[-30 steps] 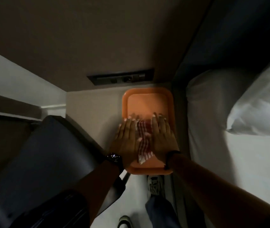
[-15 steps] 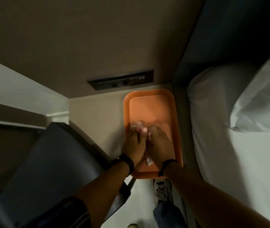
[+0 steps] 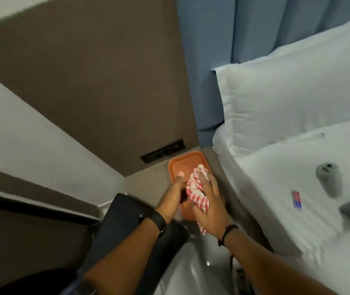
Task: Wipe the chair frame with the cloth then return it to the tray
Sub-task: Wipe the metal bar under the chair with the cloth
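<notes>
A red-and-white striped cloth [image 3: 197,195] is bunched up just above the orange tray [image 3: 183,165], which lies on a beige bedside surface. My right hand [image 3: 209,206] is closed around the cloth from the right. My left hand [image 3: 173,198] touches the cloth from the left with its thumb raised; whether it grips the cloth I cannot tell. A dark chair [image 3: 125,228] stands below and left of the tray, partly under my left forearm. The near end of the tray is hidden by my hands.
A bed with white sheets [image 3: 287,188] and a pillow [image 3: 287,96] fills the right side. A grey cylinder [image 3: 328,178] and a small red-blue item [image 3: 296,199] lie on it. A socket panel [image 3: 162,151] sits in the brown wall behind the tray.
The cloth lay flat in the tray under both open hands. Both hands then gathered it and have lifted it off the tray. The view has swung up and brightened.
</notes>
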A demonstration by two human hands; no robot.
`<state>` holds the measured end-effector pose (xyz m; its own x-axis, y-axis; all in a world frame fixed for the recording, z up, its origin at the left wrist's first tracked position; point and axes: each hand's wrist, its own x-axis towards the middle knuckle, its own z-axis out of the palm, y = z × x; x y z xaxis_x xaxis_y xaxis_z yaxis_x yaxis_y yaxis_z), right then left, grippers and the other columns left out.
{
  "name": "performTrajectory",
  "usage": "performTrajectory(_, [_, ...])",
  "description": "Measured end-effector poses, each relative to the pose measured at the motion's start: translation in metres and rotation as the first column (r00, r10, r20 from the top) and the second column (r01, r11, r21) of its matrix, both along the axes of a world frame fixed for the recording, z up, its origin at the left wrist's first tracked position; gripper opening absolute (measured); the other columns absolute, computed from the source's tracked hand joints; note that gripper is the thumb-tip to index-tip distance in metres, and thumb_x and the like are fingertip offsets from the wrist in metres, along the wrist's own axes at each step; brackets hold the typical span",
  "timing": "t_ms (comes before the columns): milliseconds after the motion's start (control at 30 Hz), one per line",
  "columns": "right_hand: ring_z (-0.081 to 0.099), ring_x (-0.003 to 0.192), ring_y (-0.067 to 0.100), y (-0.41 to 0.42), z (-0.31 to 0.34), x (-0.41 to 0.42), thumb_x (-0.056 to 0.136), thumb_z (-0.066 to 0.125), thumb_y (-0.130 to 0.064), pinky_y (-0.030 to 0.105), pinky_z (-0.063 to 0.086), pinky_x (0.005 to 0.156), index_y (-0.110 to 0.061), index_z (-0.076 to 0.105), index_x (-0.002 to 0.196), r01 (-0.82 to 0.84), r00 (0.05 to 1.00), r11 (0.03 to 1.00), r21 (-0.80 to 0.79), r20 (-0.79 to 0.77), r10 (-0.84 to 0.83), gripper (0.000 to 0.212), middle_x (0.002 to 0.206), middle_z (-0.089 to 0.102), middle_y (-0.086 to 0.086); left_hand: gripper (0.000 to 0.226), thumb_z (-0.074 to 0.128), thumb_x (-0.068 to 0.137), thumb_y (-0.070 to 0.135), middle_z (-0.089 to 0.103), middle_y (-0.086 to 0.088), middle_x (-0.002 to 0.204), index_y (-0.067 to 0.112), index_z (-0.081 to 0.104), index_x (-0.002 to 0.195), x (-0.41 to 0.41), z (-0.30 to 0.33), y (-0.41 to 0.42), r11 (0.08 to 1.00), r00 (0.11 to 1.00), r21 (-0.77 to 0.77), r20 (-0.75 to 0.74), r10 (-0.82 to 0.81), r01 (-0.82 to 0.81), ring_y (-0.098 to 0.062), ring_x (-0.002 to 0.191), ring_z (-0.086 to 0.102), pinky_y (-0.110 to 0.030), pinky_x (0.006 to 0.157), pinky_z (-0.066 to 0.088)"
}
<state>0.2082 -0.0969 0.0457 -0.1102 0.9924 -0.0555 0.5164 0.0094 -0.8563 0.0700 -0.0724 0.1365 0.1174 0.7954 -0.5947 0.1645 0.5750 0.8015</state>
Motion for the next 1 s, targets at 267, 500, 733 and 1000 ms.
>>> performTrajectory(267, [0.022,0.164,-0.006,-0.225,-0.06,0.008,0.095,0.067,0.005,0.006,0.027,0.128,-0.067,0.014,0.162,0.055,0.94,0.982,-0.182,-0.321,-0.112,0.112,0.178,0.006,-0.028,0.06,0.035,0.101,0.054,0.062,-0.012,0.148,0.017,0.064,0.139,-0.086,-0.063,-0.206,0.709,0.046,-0.114,-0.978,-0.203,0.696,-0.034,0.148,0.045,-0.051,0.128,0.022])
performTrajectory(500, [0.011,0.173,0.015,-0.389,-0.17,-0.021,0.105,0.058,0.01,0.051,0.016,0.143,-0.035,0.03,0.169,0.142,0.83,0.871,-0.471,-0.422,-0.364,0.083,0.184,0.018,-0.009,0.072,0.027,0.103,0.052,0.032,-0.014,0.169,0.011,0.033,0.161,-0.113,-0.166,-0.368,0.485,-0.318,-0.438,-0.895,-0.312,0.757,-0.034,0.161,0.017,-0.05,0.131,0.005])
performTrajectory(733, [0.03,0.169,0.016,-0.479,-0.284,-0.082,0.102,0.065,0.007,0.04,0.031,0.139,-0.033,0.031,0.169,0.074,0.833,0.901,-0.428,-0.471,-0.292,0.084,0.182,0.028,-0.005,0.075,0.011,0.104,0.055,-0.005,-0.011,0.176,0.013,-0.011,0.162,-0.172,-0.264,-0.427,0.432,-0.531,-0.633,-0.774,-0.344,0.643,-0.03,0.16,-0.018,-0.052,0.127,-0.017])
performTrajectory(1000, [0.035,0.166,0.021,-0.483,-0.389,-0.227,0.104,0.071,-0.01,0.039,0.028,0.138,-0.03,0.048,0.163,0.119,0.698,0.903,-0.413,-0.612,-0.372,0.066,0.18,0.033,0.002,0.066,0.024,0.105,0.044,0.029,-0.019,0.169,0.013,0.028,0.163,-0.208,-0.342,-0.434,0.238,-0.587,-0.579,-0.808,-0.045,0.779,-0.034,0.16,0.01,-0.048,0.123,-0.028])
